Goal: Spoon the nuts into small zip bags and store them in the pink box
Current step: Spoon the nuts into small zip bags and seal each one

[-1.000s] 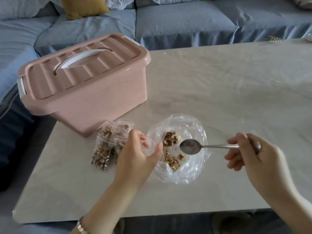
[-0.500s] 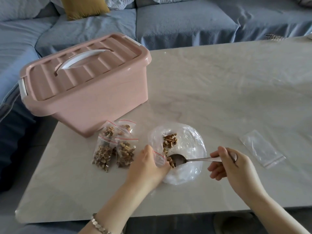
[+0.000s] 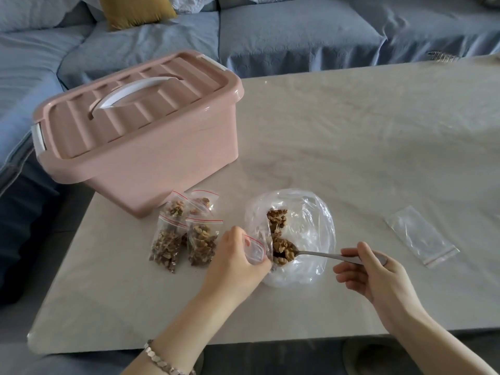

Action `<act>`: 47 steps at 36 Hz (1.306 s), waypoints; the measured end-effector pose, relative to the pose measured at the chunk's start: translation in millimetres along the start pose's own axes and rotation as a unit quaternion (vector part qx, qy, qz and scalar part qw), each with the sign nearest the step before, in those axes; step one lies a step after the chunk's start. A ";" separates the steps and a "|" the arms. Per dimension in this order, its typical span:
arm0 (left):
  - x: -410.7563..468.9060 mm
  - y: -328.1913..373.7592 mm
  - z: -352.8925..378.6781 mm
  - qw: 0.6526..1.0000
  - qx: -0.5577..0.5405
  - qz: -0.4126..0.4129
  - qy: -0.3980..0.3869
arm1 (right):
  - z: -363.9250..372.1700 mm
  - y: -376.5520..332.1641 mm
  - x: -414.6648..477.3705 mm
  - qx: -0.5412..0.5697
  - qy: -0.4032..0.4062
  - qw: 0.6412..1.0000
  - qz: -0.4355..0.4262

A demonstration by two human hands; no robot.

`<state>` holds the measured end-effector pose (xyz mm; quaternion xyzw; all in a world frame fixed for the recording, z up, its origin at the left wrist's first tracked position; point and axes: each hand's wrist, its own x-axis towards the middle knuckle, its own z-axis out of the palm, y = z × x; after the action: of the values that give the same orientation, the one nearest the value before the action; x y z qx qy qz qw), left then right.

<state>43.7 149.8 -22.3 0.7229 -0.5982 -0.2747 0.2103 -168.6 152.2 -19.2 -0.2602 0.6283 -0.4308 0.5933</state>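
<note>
Midway, by my reckoning. The loose brown walnut pieces (image 3: 277,219) sit in a crumpled clear plastic bag (image 3: 311,212), right of the pink lidded plastic storage box (image 3: 151,158) and nearer the person.

The slim metal spoon (image 3: 316,254) carries a heaped load. Its bowl is at the mouth of a small red-striped clear zip bag (image 3: 255,249).

- Left hand (image 3: 235,261): pinching that bag's mouth open.
- Right hand (image 3: 378,277): fingers curled round the spoon handle.

Done: a cluster of filled small zip bags (image 3: 184,234), four as far as I can count, lies just in front of the box.

Left:
- The current bag looks nearly empty and is unsealed.
- One flat empty zip bag (image 3: 422,235) lies well right of the box.
- A modest heap of nuts remains.
- The box lid is on with its white handle (image 3: 130,90) down, so nothing is seen stored yet.
</note>
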 end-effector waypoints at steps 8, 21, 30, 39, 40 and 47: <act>-6.7 -4.5 -7.5 0.999 0.041 0.024 0.021 | -4.9 -13.1 1.0 0.003 0.006 1.000 -0.027; 8.5 36.0 -23.7 0.990 -0.055 0.121 0.050 | -10.7 -73.6 -4.7 -0.019 0.024 0.993 -0.116; 15.9 19.5 6.2 0.995 -0.072 0.072 -0.019 | 0.6 -104.6 3.8 -0.122 -0.009 0.987 -0.106; 17.2 25.4 7.1 0.996 -0.039 0.074 -0.010 | 46.2 -126.1 -0.5 -0.296 -0.086 0.930 -0.199; 17.1 25.7 7.4 0.997 -0.038 0.070 -0.011 | 50.1 -128.6 -5.4 -0.319 -0.088 0.916 -0.226; 14.0 19.3 8.7 0.994 -0.085 0.067 0.022 | 43.7 -134.4 -35.0 -0.384 -0.077 0.840 -0.376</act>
<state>25.4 132.5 -18.8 0.6665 -0.6148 -0.2942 0.3021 -145.3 105.1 116.6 -0.7158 0.5494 -0.3235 0.2846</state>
